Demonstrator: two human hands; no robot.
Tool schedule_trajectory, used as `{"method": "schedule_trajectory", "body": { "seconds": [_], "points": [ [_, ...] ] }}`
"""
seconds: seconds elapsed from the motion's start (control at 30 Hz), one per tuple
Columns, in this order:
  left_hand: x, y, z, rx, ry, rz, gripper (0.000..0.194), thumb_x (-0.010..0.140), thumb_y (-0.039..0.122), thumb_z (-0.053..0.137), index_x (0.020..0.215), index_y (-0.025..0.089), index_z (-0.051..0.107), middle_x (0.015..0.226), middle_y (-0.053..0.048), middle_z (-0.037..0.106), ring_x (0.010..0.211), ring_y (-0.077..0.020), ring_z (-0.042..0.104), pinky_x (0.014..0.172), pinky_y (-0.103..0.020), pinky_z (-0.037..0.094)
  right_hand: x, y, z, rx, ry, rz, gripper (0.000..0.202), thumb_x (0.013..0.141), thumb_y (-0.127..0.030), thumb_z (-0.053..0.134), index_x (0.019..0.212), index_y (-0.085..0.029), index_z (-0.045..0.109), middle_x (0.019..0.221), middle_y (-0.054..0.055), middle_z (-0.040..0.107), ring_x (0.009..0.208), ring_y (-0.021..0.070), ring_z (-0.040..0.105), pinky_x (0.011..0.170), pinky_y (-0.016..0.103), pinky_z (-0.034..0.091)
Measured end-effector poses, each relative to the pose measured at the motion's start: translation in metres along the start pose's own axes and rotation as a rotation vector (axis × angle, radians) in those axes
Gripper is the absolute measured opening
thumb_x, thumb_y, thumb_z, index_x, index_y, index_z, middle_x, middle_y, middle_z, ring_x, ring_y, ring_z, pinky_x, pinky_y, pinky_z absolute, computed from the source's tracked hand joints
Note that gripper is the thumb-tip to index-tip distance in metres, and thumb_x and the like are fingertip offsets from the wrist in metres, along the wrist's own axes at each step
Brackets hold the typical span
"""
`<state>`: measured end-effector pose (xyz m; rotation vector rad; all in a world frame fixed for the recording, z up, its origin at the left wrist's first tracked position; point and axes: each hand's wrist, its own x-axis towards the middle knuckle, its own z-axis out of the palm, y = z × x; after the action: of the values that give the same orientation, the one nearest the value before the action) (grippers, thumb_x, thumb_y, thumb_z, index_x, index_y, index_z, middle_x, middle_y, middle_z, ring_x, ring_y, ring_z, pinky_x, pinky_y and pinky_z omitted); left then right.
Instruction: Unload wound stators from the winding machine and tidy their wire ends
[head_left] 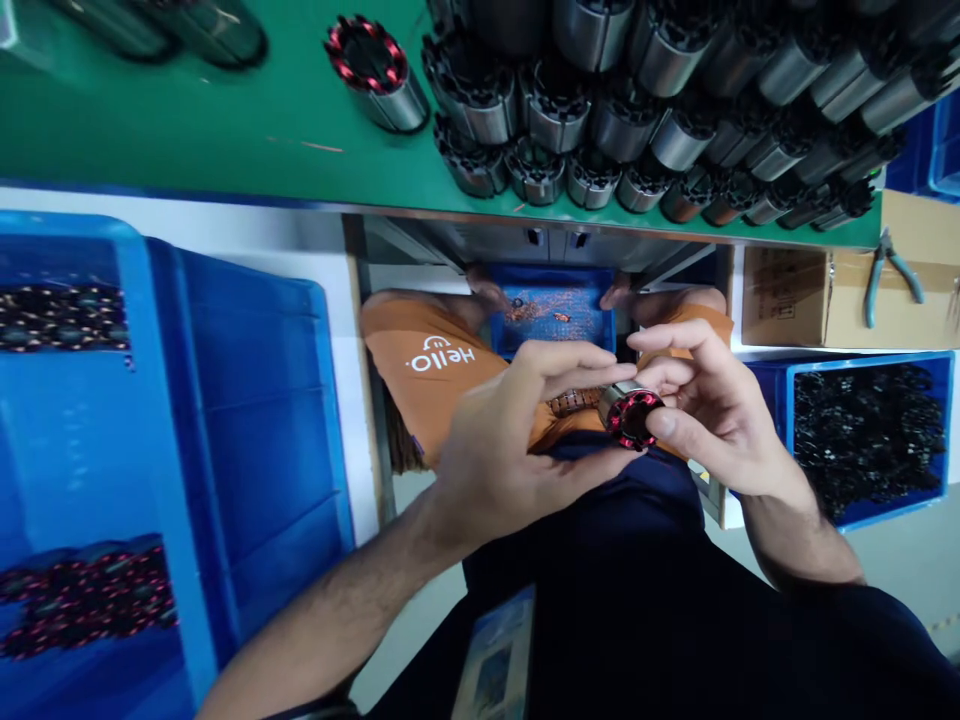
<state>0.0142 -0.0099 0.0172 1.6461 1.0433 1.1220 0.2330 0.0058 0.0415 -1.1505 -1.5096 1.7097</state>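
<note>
A metal motor stator with red windings at its end (630, 414) is held above my lap between both hands. My left hand (525, 440) grips it from the left, with fingers over its far side and the thumb along its near side. On the right, my right hand (705, 405) has its thumb at the red-wound end and its index finger raised behind the metal body. A similar red-wound stator (390, 95) stands on the green table (225, 130), left of several rows of metal stators (555, 110).
Blue bins with wound parts (255, 400) lie at the left. At the right are a cardboard box (847, 285) with pliers (885, 275) on it and a blue bin of black parts (870, 435). A blue tray (551, 275) with copper scraps sits below the table.
</note>
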Motion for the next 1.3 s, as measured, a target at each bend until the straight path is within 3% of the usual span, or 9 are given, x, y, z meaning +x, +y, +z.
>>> {"method": "schedule_trajectory", "body": {
  "seconds": [0.3,0.4,0.53,0.63,0.73,0.87,0.93,1.07,1.3],
  "points": [
    [-0.003,-0.004,0.009,0.093,0.033,0.106,0.071,0.083,0.032,0.087,0.144,0.033,0.05,0.129,-0.003,0.074,0.103,-0.0205,0.078,0.093,-0.033,0.066,-0.002,0.002,-0.002,-0.026,-0.076,0.011,0.056,0.094,-0.033,0.071,0.145,-0.027,0.048,0.104,0.003,0.07,0.088,0.0135,0.071,0.077,0.026,0.061],
    [-0.001,-0.002,0.007,0.103,0.024,0.117,0.074,0.083,0.03,0.087,0.147,0.034,0.05,0.13,0.0,0.075,0.104,-0.0187,0.078,0.096,-0.031,0.065,0.002,0.0,-0.002,-0.157,-0.049,-0.067,0.058,0.089,-0.032,0.078,0.142,-0.026,0.055,0.107,0.004,0.07,0.092,0.0151,0.07,0.082,0.03,0.061],
    [-0.002,-0.003,0.005,0.206,0.076,0.112,0.066,0.086,0.028,0.083,0.145,0.038,0.055,0.115,0.006,0.079,0.1,-0.017,0.078,0.091,-0.031,0.066,0.006,0.0,0.002,-0.346,0.142,-0.245,0.03,0.081,-0.033,0.086,0.109,-0.027,0.076,0.1,0.004,0.07,0.091,0.0177,0.066,0.081,0.035,0.058],
    [-0.002,-0.005,0.005,0.243,0.124,0.157,0.048,0.085,0.029,0.085,0.129,0.037,0.068,0.106,0.006,0.079,0.087,-0.0143,0.076,0.078,-0.029,0.065,0.007,0.001,0.004,-0.33,0.244,-0.278,0.008,0.086,-0.031,0.081,0.091,-0.027,0.078,0.084,0.003,0.07,0.079,0.0176,0.064,0.076,0.037,0.056],
    [0.0,-0.004,0.005,0.225,0.203,0.147,0.037,0.079,0.032,0.09,0.112,0.033,0.073,0.098,0.005,0.078,0.08,-0.0128,0.072,0.071,-0.03,0.063,0.007,0.0,0.006,-0.281,0.381,-0.264,0.005,0.09,-0.03,0.077,0.089,-0.026,0.074,0.08,0.002,0.068,0.074,0.0167,0.062,0.073,0.035,0.054],
    [0.006,-0.001,0.003,0.249,0.303,0.135,0.03,0.081,0.031,0.089,0.106,0.032,0.073,0.089,0.006,0.076,0.078,-0.0143,0.071,0.069,-0.033,0.06,0.008,-0.002,0.006,-0.158,0.583,-0.254,0.016,0.1,-0.034,0.063,0.086,-0.026,0.067,0.079,0.0,0.062,0.078,0.0158,0.062,0.078,0.034,0.056],
    [0.01,-0.002,0.002,0.277,0.328,0.16,0.027,0.082,0.034,0.088,0.105,0.031,0.073,0.087,0.006,0.076,0.076,-0.0148,0.071,0.067,-0.033,0.058,0.007,0.001,0.008,-0.188,0.516,-0.322,0.01,0.096,-0.036,0.069,0.094,-0.026,0.069,0.086,0.002,0.066,0.084,0.0174,0.064,0.08,0.036,0.057],
    [0.012,-0.006,0.002,0.323,0.333,0.247,0.031,0.081,0.033,0.088,0.107,0.028,0.073,0.089,0.006,0.077,0.075,-0.0137,0.069,0.066,-0.031,0.057,0.005,0.008,0.016,-0.319,0.323,-0.44,0.023,0.083,-0.029,0.082,0.104,-0.026,0.074,0.094,0.003,0.07,0.088,0.0194,0.067,0.081,0.038,0.057],
    [0.01,0.0,0.008,0.356,0.3,0.137,0.024,0.092,0.038,0.078,0.111,0.031,0.065,0.095,0.002,0.072,0.085,-0.017,0.067,0.074,-0.035,0.057,0.01,0.006,0.012,-0.417,0.344,-0.462,0.01,0.087,-0.02,0.076,0.094,-0.026,0.071,0.087,0.002,0.066,0.085,0.0193,0.065,0.081,0.04,0.056]
  ]
}}
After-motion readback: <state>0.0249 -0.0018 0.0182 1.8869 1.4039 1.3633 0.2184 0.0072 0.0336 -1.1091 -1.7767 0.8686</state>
